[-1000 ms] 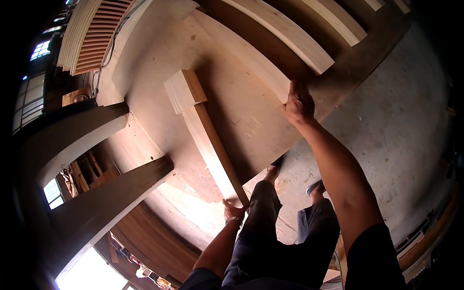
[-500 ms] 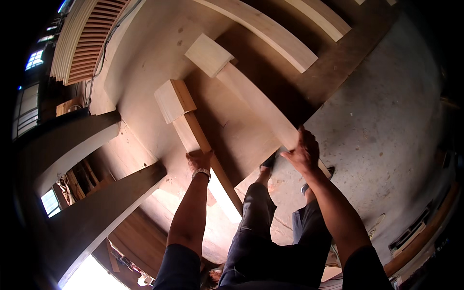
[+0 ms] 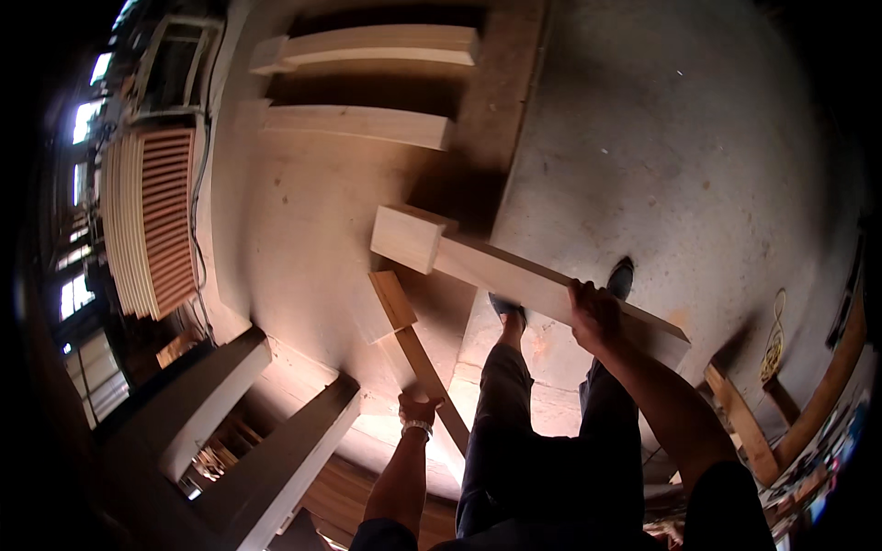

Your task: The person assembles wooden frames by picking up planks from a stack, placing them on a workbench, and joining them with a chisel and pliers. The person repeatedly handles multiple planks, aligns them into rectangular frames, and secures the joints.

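Seen from above, a person's right hand (image 3: pixel 595 317), right of centre in the frame, is closed over the edge of a long pale wooden beam (image 3: pixel 514 275) that slants from a square end near the middle down toward the lower right, above the concrete floor (image 3: pixel 680 147). The left hand (image 3: pixel 418 406), at lower centre, grips the lower part of a thinner, darker wooden plank (image 3: pixel 418 354) running just beneath the beam. Two more pale beams (image 3: pixel 367 124) lie at upper centre, and a slatted wooden panel (image 3: pixel 165 220) stands at the left.
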`<move>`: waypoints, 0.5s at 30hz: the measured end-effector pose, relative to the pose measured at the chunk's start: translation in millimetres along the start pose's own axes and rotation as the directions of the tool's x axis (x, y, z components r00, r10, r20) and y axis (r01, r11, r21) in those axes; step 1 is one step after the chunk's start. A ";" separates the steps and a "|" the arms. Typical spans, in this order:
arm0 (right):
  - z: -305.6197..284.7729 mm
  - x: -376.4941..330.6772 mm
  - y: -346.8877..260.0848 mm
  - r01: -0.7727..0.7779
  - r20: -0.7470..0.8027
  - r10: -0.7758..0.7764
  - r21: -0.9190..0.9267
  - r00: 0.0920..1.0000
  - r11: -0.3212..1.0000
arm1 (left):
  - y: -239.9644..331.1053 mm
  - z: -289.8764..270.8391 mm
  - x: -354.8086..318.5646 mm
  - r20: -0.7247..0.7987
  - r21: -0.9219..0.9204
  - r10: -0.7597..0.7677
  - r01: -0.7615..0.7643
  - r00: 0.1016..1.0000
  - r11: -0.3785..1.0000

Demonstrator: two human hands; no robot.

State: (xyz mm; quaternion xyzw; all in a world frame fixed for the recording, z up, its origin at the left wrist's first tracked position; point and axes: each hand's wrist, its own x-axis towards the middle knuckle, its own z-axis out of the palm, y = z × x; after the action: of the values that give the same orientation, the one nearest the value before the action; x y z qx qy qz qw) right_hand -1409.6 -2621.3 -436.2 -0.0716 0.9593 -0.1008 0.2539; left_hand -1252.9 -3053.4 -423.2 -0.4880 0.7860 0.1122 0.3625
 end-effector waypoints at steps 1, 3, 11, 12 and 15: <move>-2.0 -35.1 20.7 -0.034 0.041 0.035 -0.019 0.999 0.999 | -12.7 1.4 -14.8 -0.010 0.059 0.071 -0.071 0.997 0.996; -31.5 -87.4 46.0 -0.122 0.165 0.117 0.022 0.979 0.992 | -20.1 -9.7 -43.5 0.029 0.165 0.100 -0.103 0.995 0.981; -124.8 -295.8 152.9 -0.516 0.567 0.289 0.293 0.772 0.805 | 45.7 -73.9 -113.8 0.351 0.568 0.289 -0.448 0.890 0.690; -117.3 -320.7 168.0 -0.545 0.572 0.312 0.294 0.758 0.785 | 69.8 -81.7 -137.4 0.440 0.595 0.241 -0.482 0.865 0.643; -110.2 -403.1 201.4 -0.728 0.637 0.442 0.292 0.632 0.620 | 129.5 -93.9 -199.0 0.475 0.567 0.297 -0.547 0.828 0.616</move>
State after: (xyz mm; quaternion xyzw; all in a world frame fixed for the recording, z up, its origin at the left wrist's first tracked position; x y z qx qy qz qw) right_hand -1135.2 -2332.7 -198.1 0.3072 0.7561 -0.2438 0.5240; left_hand -1354.1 -2902.1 -244.1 -0.0907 0.7902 -0.0203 0.6058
